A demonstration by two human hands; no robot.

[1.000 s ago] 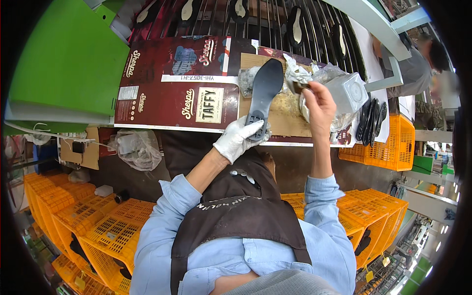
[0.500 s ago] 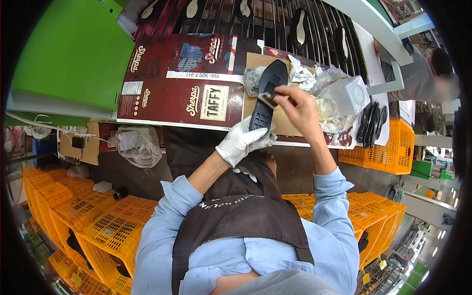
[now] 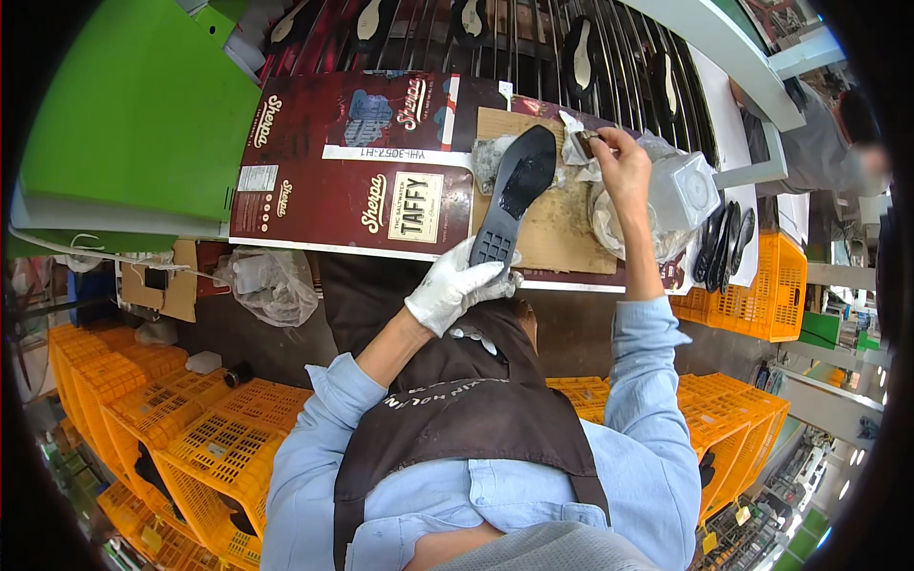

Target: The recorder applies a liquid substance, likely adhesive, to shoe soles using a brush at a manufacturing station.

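Observation:
My left hand [image 3: 459, 290], in a white glove, grips a black shoe sole [image 3: 525, 176] by its heel end and holds it over a sheet of cardboard. A square grid pattern shows near the heel, and the sole's middle has a wet-looking shine. My bare right hand [image 3: 624, 176] is closed on a small flat tool [image 3: 584, 143] with a dark face; its exact kind is unclear. That tool is off to the right of the sole, beside crumpled white paper [image 3: 571, 126]. Just right of the hand, a clear plastic container [image 3: 684, 187] stands in crinkled plastic wrap.
Several soles with pale centres lie on the roller conveyor [image 3: 528, 57] at the back. Printed maroon cardboard [image 3: 314, 205] covers the bench. More black soles [image 3: 724, 243] sit at the right edge. Orange crates [image 3: 219, 447] stand on both sides, and a person [image 3: 819, 143] is at far right.
My right hand has moved right and away from the sole, carrying the small tool to the white paper. The left hand still holds the sole in nearly the same place.

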